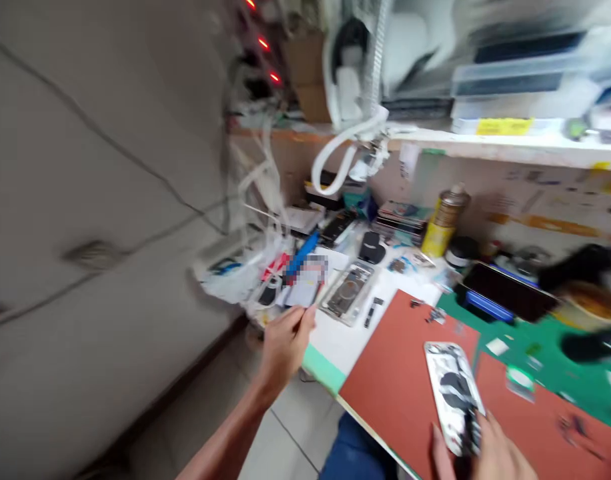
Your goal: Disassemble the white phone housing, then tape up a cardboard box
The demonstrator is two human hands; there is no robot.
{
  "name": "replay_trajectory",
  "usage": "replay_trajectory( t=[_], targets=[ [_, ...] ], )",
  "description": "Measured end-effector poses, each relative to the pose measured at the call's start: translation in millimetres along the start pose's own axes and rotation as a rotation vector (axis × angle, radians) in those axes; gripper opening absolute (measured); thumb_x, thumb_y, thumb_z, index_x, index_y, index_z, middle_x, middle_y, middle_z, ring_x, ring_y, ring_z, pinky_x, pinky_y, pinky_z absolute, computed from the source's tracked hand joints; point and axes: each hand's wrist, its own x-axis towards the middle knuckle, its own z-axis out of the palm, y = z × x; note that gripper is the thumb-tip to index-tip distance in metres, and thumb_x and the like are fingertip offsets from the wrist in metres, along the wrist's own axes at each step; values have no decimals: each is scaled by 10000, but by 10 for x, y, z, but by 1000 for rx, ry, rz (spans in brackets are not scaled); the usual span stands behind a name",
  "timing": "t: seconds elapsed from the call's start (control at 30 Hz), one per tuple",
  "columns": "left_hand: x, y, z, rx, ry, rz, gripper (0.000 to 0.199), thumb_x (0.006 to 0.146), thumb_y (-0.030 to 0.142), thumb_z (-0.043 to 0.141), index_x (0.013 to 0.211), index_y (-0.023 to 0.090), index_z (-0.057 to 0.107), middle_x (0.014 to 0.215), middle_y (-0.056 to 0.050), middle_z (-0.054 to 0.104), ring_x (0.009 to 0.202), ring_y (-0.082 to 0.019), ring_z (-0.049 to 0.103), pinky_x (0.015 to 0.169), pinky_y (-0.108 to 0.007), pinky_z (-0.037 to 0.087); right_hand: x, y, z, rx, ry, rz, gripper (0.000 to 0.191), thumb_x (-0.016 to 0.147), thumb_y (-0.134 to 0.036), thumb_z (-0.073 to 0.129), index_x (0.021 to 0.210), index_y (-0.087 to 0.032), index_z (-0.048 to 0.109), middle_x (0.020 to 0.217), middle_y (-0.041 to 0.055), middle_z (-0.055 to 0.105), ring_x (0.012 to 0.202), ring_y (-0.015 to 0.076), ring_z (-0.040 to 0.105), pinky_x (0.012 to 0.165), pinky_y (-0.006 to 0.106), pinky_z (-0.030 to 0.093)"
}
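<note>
My left hand (288, 340) reaches out over the left end of the bench, thumb and fingers pinched together. A thin pale line runs from its fingertips, but blur hides what it is. Just beyond lies an opened phone frame (348, 290) with a round coil inside, beside a small black strip part (373, 312). At the lower right my right hand (503, 447) grips the lower end of a white phone housing (448, 373), thumb on one side and fingers on the other. A black part (469, 427), too blurred to name, lies against the housing by those fingers.
A red-brown mat (390, 360) lies over a green mat (550, 347). A dark-screened phone (505, 291) rests on a blue item. Behind stand a yellow spray can (443, 223) and a loaded shelf (510, 150). A wall (110, 267) borders the left.
</note>
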Motion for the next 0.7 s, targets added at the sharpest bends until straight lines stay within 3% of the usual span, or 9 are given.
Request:
replay_trajectory(
  t=[0.07,0.1,0.17,0.23,0.33,0.43,0.5,0.6,0.7],
  targets=[
    [-385,48,247,-61,-189,0,476,933,439,705,546,208,555,556,40,465,553,-121,456,630,-274,445,139,-162,-220,54,-134,48,698,955,-501,630,1472,-45,517,1132,229,711,971,375,653,810,519,564],
    [-560,65,385,-95,-277,-7,416,929,445,708,599,213,608,539,50,454,521,-117,438,582,-267,419,191,-224,-268,88,-168,96,665,961,-464,643,1470,-57,506,1164,218,700,1021,360,637,861,514,565],
    [-851,97,669,-172,-454,-35,262,953,466,675,870,227,742,645,21,606,584,-145,567,579,-268,455,254,-282,-295,129,-199,169,629,953,-415,681,1454,-78,507,1195,205,680,1053,328,617,878,478,563],
    [-1035,140,930,-306,-589,-190,383,980,546,605,1134,220,736,796,-27,702,645,-178,643,601,-296,520,279,-270,-308,157,-184,223,622,938,-394,707,1441,-87,510,1180,194,671,1039,301,610,866,448,561],
    [-1109,261,1212,-455,-621,-374,589,973,626,575,1325,161,660,1041,-132,761,851,-250,736,792,-392,599,285,-236,-375,199,-158,296,631,918,-407,724,1429,-98,518,1164,184,667,1032,288,614,854,431,562],
    [-1087,466,1382,-851,-627,-625,695,1000,648,516,1522,189,511,1312,-180,716,1183,-302,698,1042,-462,529,267,-292,-461,251,-109,319,654,877,-362,764,1431,-109,525,1206,188,664,1078,298,624,890,447,563],
    [-1098,613,1469,-1131,-623,-702,697,1020,658,462,1593,263,424,1393,-145,687,1267,-289,658,1114,-463,471,233,-388,-505,296,-52,339,661,852,-298,778,1438,-123,528,1245,194,659,1117,315,624,912,469,558],
    [-1161,774,1561,-1317,-587,-748,667,1036,629,452,1624,327,364,1318,-113,730,1179,-287,708,1086,-482,482,134,-540,-566,358,18,399,667,840,-283,788,1447,-164,538,1278,194,660,1151,344,616,899,496,555],
    [-1220,865,1576,-1348,-582,-784,691,1040,604,455,1645,303,314,1155,-124,774,997,-298,760,970,-502,541,-6,-580,-676,446,-3,500,691,819,-422,827,1418,-183,577,1280,192,681,1175,375,625,936,533,558]
  ],
)
